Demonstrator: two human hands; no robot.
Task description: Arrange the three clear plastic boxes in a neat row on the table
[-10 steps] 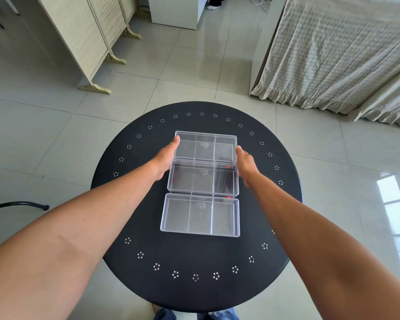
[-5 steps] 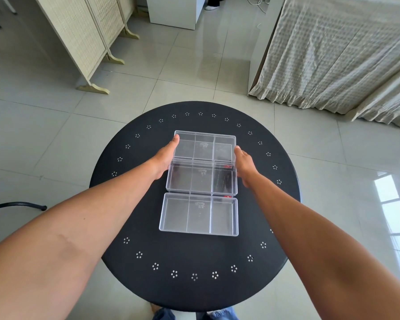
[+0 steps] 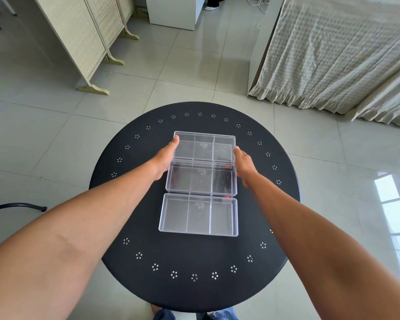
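Both bare arms reach forward, left hand (image 3: 164,155) and right hand (image 3: 243,163) facing each other, fingers extended.

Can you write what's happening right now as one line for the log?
hands: left and right press far box sides | boxes: three in a line, touching | middle | near | table: round, black

Three boxes sat on one table (image 3: 129,262) — a far box (image 3: 203,146), a middle box (image 3: 201,179) and a near box (image 3: 199,214), each split into three compartments. Two hands were there — left hand (image 3: 163,158), right hand (image 3: 244,163).
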